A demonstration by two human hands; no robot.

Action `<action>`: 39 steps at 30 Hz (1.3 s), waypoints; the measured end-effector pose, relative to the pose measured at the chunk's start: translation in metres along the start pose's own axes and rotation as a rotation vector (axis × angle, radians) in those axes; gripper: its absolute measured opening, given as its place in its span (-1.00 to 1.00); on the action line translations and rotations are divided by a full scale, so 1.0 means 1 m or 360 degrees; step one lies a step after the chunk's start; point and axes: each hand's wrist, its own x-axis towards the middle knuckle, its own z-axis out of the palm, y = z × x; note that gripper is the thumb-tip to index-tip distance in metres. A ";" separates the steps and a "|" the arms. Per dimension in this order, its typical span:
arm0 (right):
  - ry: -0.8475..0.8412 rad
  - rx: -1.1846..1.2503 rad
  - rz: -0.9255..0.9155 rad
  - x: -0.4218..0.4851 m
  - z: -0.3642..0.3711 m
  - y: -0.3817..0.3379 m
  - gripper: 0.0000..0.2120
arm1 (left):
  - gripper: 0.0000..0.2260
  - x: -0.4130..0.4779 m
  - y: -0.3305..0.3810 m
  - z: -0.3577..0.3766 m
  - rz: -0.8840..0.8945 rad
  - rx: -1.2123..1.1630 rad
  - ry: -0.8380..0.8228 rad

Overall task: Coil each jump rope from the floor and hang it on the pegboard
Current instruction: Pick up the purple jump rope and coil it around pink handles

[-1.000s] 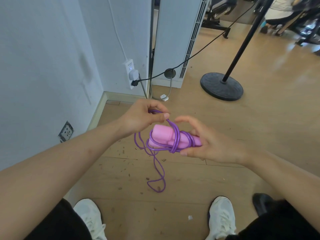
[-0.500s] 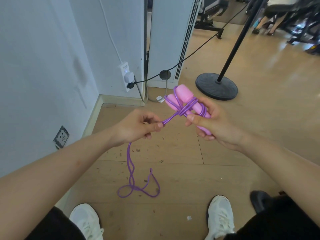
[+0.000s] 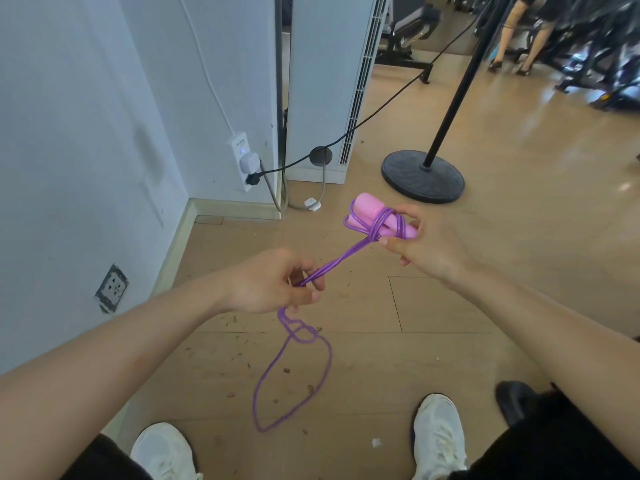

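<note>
Left hand (image 3: 273, 282) now lower, fingers tight on purple cord (image 3: 337, 263); right hand (image 3: 429, 247) fingers around pink handles (image 3: 372, 211)

One wide-angle camera looks from the person's head, forward and down. The floor (image 3: 519, 220) lies close beneath.

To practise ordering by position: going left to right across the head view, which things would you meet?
Wall socket → left white shoe → left hand → pink handles → black shoe.
</note>
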 end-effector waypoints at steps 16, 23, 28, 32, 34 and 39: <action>-0.0926 -0.0756 -0.0890 -0.035 0.024 -0.021 -0.51 | -0.87 0.011 0.004 -0.029 0.0370 0.0008 0.0708; -0.0766 -0.0798 -0.1097 -0.048 0.018 -0.030 -0.09 | -0.87 0.013 -0.001 -0.040 0.0385 -0.0135 0.0563; -0.0742 -0.0828 -0.1176 -0.052 0.020 -0.028 -0.28 | -0.81 0.012 0.002 -0.038 0.0400 -0.0095 0.0529; -0.0805 -0.0395 -0.0859 -0.049 0.009 -0.034 -0.38 | -0.81 0.008 -0.007 -0.048 0.0373 -0.0017 0.0485; -0.0845 -0.0155 -0.0688 -0.047 -0.001 -0.036 -0.43 | -0.82 0.005 -0.014 -0.055 0.0320 -0.0021 0.0477; -0.0892 0.0395 -0.0451 -0.042 -0.013 -0.031 -0.41 | -0.86 -0.003 -0.021 -0.064 0.0218 -0.0185 0.0519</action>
